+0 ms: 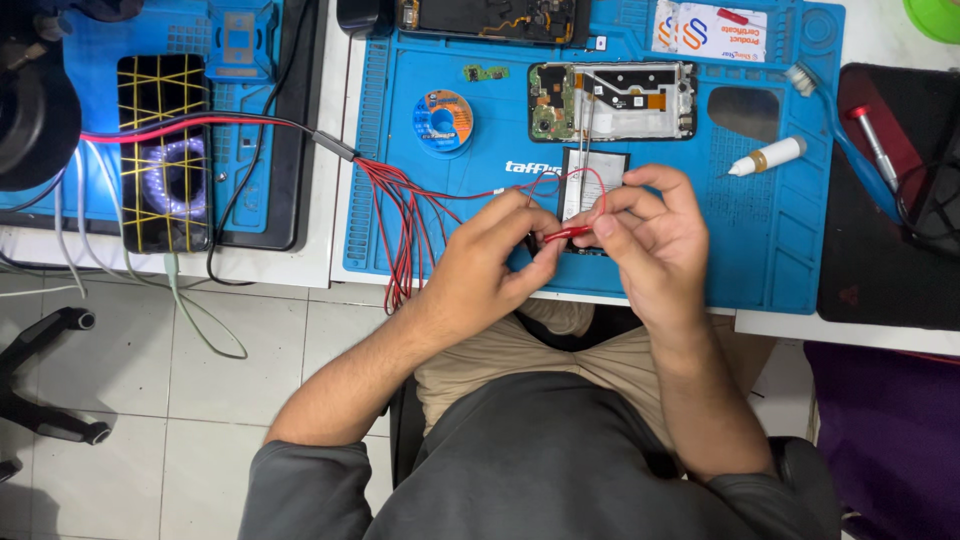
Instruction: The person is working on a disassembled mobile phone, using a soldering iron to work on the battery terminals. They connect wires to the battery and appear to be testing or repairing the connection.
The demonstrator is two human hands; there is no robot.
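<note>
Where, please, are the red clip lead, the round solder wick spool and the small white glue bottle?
red clip lead [567,234], head view, on its red sleeve between the hands.
round solder wick spool [443,121], head view, on its face.
small white glue bottle [775,155], head view, on its body.

This is a phone repair workshop: a blue silicone work mat [780,260] on the desk carries an opened phone [612,100] near its far edge, a solder wick spool [442,121], a glue bottle [768,157] and bundled red test leads [405,215].

Over the blue work mat [780,250] on the desk [300,262], the left hand [485,265] and right hand [650,235] met, pinching a red clip lead [566,234] between their fingertips. A phone battery [590,185] lay just beneath them, an opened phone [612,100] beyond it, and a bundle of red and black wires [405,215] ran off leftward.
</note>
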